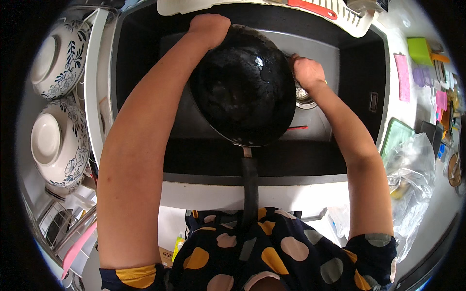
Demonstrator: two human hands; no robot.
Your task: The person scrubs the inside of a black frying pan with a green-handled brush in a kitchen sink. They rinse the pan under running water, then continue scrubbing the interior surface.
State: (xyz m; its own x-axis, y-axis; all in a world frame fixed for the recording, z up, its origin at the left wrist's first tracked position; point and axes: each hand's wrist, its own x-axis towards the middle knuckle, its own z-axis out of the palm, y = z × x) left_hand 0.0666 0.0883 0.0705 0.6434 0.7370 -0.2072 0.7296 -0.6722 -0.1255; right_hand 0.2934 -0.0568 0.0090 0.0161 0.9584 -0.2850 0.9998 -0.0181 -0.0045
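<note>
A black wok [242, 91] with a wet, shiny inside lies over the sink, its long black handle [250, 189] pointing towards my body across the near edge. My left hand [211, 31] is closed at the far left part of the wok's rim, its fingertips hidden. At the right rim, my right hand [308, 72] is curled against the wok's side; its grip is partly hidden. Just below that hand shows the metal sink drain with its strainer [302, 94]. A thin red strip or handle [297, 128] lies on the sink floor, partly under the wok.
The dark sink [336, 109] surrounds the wok. Along its far edge is a white slotted rack [349, 18] holding a red-handled utensil [313, 8]. Patterned bowls [63, 142] stand in a rack at left. A clear plastic bag [411, 174] and a pink cloth [402, 78] lie at right.
</note>
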